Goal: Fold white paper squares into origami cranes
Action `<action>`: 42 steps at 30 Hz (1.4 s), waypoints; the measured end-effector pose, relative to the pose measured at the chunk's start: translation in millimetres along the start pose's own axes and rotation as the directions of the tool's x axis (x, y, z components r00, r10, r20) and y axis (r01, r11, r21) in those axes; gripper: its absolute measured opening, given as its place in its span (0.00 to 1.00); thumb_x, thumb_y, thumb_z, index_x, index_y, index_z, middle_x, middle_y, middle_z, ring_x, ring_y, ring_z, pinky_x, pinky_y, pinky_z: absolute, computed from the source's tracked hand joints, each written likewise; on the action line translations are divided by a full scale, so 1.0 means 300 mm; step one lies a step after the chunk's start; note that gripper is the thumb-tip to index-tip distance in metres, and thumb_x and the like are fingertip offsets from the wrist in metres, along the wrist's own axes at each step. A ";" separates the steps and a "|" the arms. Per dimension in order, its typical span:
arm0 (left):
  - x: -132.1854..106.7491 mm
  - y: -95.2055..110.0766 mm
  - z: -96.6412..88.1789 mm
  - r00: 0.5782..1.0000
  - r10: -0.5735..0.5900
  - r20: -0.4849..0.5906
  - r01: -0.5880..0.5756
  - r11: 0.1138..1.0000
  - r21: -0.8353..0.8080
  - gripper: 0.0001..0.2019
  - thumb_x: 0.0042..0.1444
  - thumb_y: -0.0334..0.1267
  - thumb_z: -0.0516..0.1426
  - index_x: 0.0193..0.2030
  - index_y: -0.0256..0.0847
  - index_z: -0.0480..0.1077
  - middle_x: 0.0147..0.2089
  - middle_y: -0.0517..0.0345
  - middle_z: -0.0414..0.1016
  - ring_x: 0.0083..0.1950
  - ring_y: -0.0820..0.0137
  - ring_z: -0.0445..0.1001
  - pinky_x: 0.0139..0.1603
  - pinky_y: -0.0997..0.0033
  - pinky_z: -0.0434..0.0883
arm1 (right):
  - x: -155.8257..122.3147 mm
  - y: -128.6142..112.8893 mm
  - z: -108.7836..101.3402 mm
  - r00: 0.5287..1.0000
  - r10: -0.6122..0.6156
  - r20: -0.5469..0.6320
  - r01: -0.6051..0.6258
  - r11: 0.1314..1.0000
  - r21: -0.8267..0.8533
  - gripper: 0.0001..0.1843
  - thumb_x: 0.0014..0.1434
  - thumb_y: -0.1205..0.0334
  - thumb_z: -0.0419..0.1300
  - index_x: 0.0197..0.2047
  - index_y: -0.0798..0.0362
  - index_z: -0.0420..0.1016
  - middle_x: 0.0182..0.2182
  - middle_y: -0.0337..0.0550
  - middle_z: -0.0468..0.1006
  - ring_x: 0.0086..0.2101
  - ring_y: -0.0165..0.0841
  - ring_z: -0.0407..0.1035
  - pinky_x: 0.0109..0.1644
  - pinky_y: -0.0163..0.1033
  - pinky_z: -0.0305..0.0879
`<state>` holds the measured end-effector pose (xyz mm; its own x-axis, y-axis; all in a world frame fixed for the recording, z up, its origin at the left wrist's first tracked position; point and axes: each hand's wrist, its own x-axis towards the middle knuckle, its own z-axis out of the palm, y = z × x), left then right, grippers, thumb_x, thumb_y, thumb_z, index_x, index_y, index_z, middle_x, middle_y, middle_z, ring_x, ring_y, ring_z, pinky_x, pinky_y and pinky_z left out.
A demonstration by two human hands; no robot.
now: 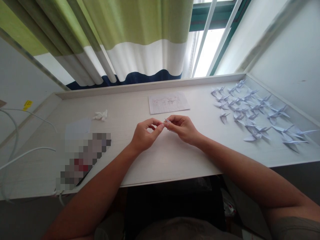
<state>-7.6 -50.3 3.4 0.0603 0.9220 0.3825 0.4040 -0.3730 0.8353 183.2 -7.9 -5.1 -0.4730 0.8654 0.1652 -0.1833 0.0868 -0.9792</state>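
Note:
My left hand (147, 133) and my right hand (181, 128) meet above the middle of the white table (160, 166). Between the fingertips of both hands is a small piece of folded white paper (167, 120); most of it is hidden by the fingers. My right hand's thumb and forefinger pinch it, and the left thumb and forefinger close on its left end. Just beyond the hands lies a printed sheet of paper (168, 102) with a table of lines on it.
Several folded paper cranes (250, 106) spread over the table's right side. At left lie a crumpled tissue (100, 115), white paper (78, 128), a blurred-out flat object (85, 161) and white cables (30, 151). A raised rim (150, 85) borders the back, before a curtain (147, 40).

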 end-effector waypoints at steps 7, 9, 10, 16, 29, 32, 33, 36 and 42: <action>0.008 -0.009 -0.004 0.998 -0.047 -0.029 0.046 0.998 -0.039 0.09 0.61 0.44 0.67 0.36 0.41 0.82 0.36 0.54 0.86 0.38 0.65 0.83 0.39 0.67 0.80 | 0.000 0.002 -0.006 1.000 -0.015 -0.005 0.015 1.000 -0.005 0.20 0.54 0.43 0.77 0.34 0.52 0.83 0.30 0.41 0.80 0.32 0.31 0.70 0.38 0.41 0.66; 0.009 -0.008 -0.004 0.999 -0.013 -0.046 0.013 1.000 -0.017 0.07 0.60 0.43 0.67 0.37 0.41 0.82 0.37 0.54 0.86 0.38 0.66 0.83 0.39 0.68 0.80 | 0.001 0.001 -0.006 1.000 -0.008 -0.005 0.008 1.000 0.005 0.20 0.53 0.43 0.77 0.34 0.52 0.83 0.29 0.39 0.79 0.31 0.30 0.67 0.36 0.40 0.64; 0.009 -0.006 -0.005 0.999 0.003 -0.050 -0.003 1.000 -0.001 0.07 0.60 0.42 0.67 0.37 0.41 0.82 0.37 0.54 0.86 0.37 0.67 0.83 0.39 0.68 0.80 | 0.001 0.001 -0.006 1.000 -0.005 -0.006 0.005 1.000 0.009 0.21 0.53 0.43 0.77 0.33 0.52 0.83 0.28 0.39 0.78 0.30 0.29 0.67 0.35 0.39 0.64; 0.009 -0.016 -0.013 0.986 0.151 -0.066 -0.145 0.985 0.098 0.03 0.63 0.36 0.65 0.38 0.41 0.80 0.36 0.57 0.85 0.36 0.70 0.81 0.38 0.71 0.78 | 0.005 0.009 -0.004 1.000 -0.020 -0.014 0.020 1.000 0.012 0.21 0.53 0.43 0.77 0.34 0.52 0.83 0.29 0.39 0.79 0.30 0.29 0.66 0.34 0.39 0.62; 0.006 -0.009 -0.008 0.999 -0.030 -0.015 0.030 0.998 -0.046 0.09 0.62 0.43 0.65 0.35 0.41 0.81 0.36 0.55 0.85 0.39 0.67 0.82 0.43 0.67 0.79 | 0.002 0.012 -0.011 0.989 -0.136 -0.054 0.132 0.989 -0.068 0.14 0.57 0.48 0.76 0.35 0.49 0.85 0.33 0.40 0.83 0.36 0.33 0.74 0.41 0.43 0.70; 0.012 -0.017 -0.007 0.994 -0.109 0.014 0.110 0.983 -0.147 0.10 0.60 0.45 0.68 0.36 0.41 0.83 0.37 0.54 0.86 0.39 0.66 0.82 0.43 0.66 0.78 | 0.002 0.018 -0.012 0.988 -0.144 -0.050 0.141 0.988 -0.065 0.13 0.57 0.48 0.77 0.35 0.48 0.85 0.33 0.40 0.83 0.36 0.34 0.75 0.41 0.43 0.70; 0.013 -0.020 -0.007 0.993 -0.116 0.017 0.117 0.979 -0.168 0.10 0.59 0.45 0.68 0.36 0.41 0.83 0.37 0.54 0.85 0.39 0.66 0.81 0.42 0.67 0.78 | 0.002 0.020 -0.013 0.989 -0.142 -0.050 0.139 0.988 -0.065 0.13 0.57 0.48 0.77 0.35 0.48 0.86 0.34 0.40 0.83 0.37 0.34 0.75 0.41 0.43 0.70; 0.015 -0.022 -0.007 0.993 -0.115 0.030 0.119 0.976 -0.184 0.09 0.58 0.44 0.69 0.35 0.41 0.83 0.37 0.55 0.85 0.38 0.68 0.80 0.42 0.67 0.76 | 0.003 0.022 -0.014 0.989 -0.138 -0.055 0.134 0.989 -0.070 0.13 0.56 0.48 0.77 0.35 0.48 0.86 0.34 0.40 0.84 0.37 0.34 0.75 0.42 0.44 0.70; 0.012 -0.025 -0.012 0.962 -0.230 0.144 0.262 0.929 -0.263 0.11 0.57 0.46 0.70 0.38 0.40 0.83 0.38 0.53 0.85 0.37 0.69 0.78 0.40 0.68 0.74 | 0.003 0.023 -0.017 0.987 -0.151 -0.049 0.146 0.984 -0.099 0.15 0.56 0.46 0.77 0.35 0.48 0.86 0.34 0.41 0.84 0.37 0.35 0.76 0.40 0.44 0.71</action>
<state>-13.5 -44.6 0.0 0.0965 0.9882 0.1189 0.1510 -0.1326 0.9796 185.8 -3.9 -12.2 -0.3970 0.8655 0.3055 -0.1640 0.2606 -0.9514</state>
